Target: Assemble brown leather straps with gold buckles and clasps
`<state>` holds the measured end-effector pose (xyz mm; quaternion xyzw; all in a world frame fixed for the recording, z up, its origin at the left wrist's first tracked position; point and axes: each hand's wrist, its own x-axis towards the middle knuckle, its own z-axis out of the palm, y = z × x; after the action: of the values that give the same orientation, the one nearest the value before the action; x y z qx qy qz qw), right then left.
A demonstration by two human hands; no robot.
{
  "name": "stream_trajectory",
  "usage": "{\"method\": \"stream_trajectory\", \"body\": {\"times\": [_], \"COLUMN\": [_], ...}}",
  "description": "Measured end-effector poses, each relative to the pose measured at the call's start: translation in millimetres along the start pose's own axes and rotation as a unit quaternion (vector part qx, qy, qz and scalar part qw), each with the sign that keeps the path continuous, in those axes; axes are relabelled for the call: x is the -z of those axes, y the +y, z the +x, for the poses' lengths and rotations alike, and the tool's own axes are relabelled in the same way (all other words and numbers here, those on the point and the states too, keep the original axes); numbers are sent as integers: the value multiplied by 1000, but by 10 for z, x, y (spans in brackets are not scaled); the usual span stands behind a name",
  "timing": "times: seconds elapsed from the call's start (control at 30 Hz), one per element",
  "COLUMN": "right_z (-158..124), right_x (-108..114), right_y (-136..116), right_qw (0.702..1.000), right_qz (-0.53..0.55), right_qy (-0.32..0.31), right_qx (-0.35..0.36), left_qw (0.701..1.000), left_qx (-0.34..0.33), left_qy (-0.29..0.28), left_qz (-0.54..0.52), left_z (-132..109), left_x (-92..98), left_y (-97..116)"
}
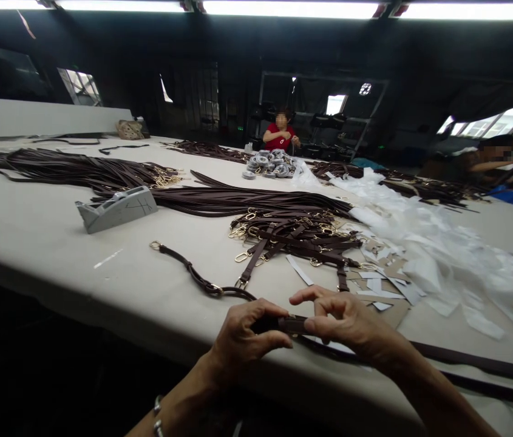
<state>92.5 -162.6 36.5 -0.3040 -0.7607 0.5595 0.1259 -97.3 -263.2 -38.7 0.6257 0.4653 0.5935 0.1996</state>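
Note:
At the table's near edge both my hands are on a dark brown leather strap (293, 325). My left hand (248, 332) curls round one end of the held section, thumb along the underside. My right hand (345, 317) pinches the other end between thumb and fingers, with the index finger raised. Gold metal shows on the strap between the hands. One part of the strap, with a gold ring and a buckle (217, 289), curves away to the left over the table. Just beyond lies a heap of short brown straps (290, 237) with gold clips.
A grey tape dispenser (119, 209) stands left of centre. Long brown straps (78, 167) lie in bundles behind it. On the right are white paper strips (377, 284) and crumpled white wrapping (438, 237). A person in red (278, 135) sits across the table; another is at far right.

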Motion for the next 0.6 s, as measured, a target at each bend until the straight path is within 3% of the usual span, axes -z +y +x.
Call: {"method": "stream_trajectory", "body": {"times": [0.13,0.27,0.37,0.47,0.6], "right_z": [77,162,190,172,131], "right_x": [-76,-175,-233,-265,-310], "right_y": [44,217,291,277,216], "right_qw": [999,992,993,996,978], "right_qz": [12,68,64,8,-140], "right_qy": [-30,-88,-61,-6,75], "right_qx": [9,57,73,87,134], "left_qw": [999,996,994,983,974], "left_qx": [-30,-42,40,161,217], "left_qy": [-14,-69,-99,-86,-52], "left_qz": [25,35,27,3,-21], "left_z": [-9,-10,6,9,-19], "left_x": [-19,-20,19,94,152], "left_y": [4,-9,-12,-1,1]}}
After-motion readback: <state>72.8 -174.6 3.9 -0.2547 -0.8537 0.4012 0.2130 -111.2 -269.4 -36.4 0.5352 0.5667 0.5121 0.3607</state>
